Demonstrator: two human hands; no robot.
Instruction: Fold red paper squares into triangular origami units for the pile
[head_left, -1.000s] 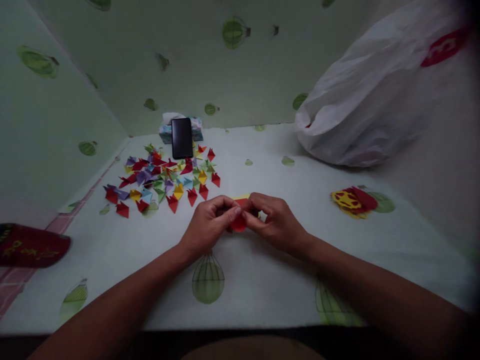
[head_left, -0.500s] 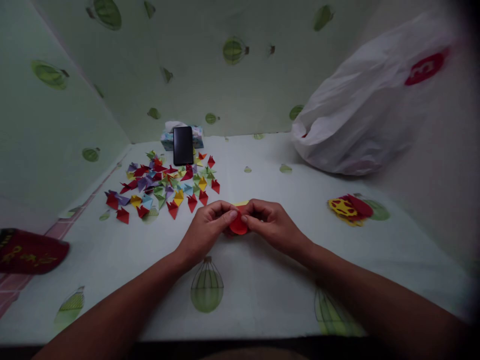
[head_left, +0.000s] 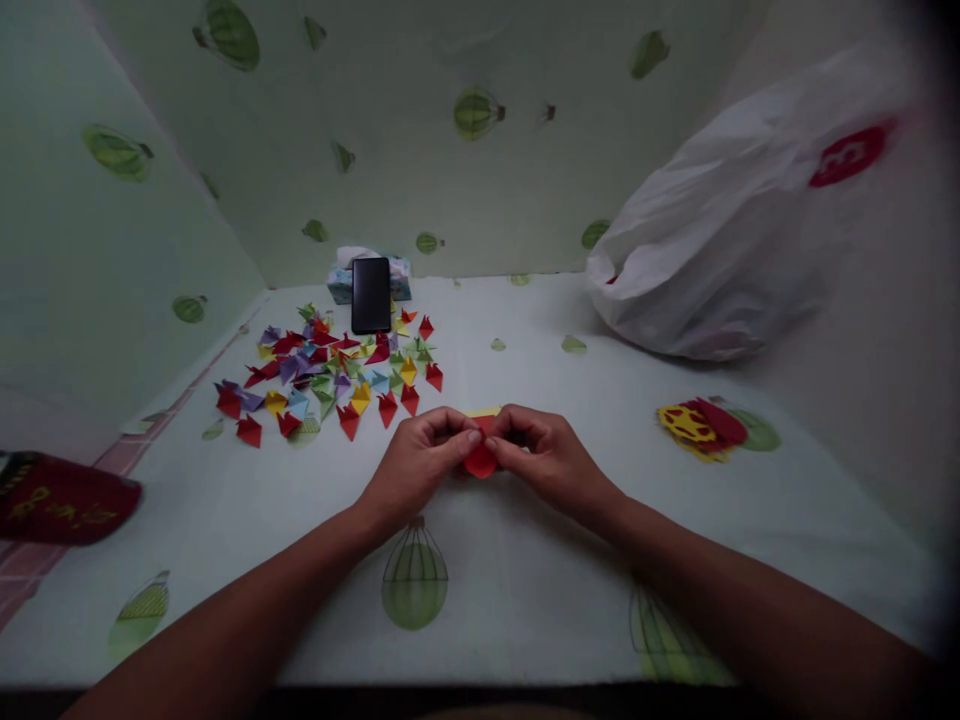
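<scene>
Between my hands is a small piece of red paper (head_left: 481, 460), its lower end pointing towards me. My left hand (head_left: 427, 450) pinches its left side, the thumb lying on top. On the right side, my right hand (head_left: 540, 447) grips it with thumb and curled fingers. A strip of yellow (head_left: 484, 411) shows behind the red paper, between the knuckles; whether they are joined I cannot tell. Beyond my left hand lie many folded paper cranes (head_left: 322, 375) in red, yellow, green, blue and purple.
A black phone (head_left: 371, 296) leans on a tissue box (head_left: 341, 288) behind the cranes. Yellow and red paper cut-outs (head_left: 697, 428) lie at the right. A white plastic bag (head_left: 697, 230) bulges at the back right, and a dark red packet (head_left: 67, 500) sits at the left edge.
Both thumbs have shifted slightly on the red paper, and its rounded lower end now looks more pointed. The whole view has moved a little; the other things lie as before.
</scene>
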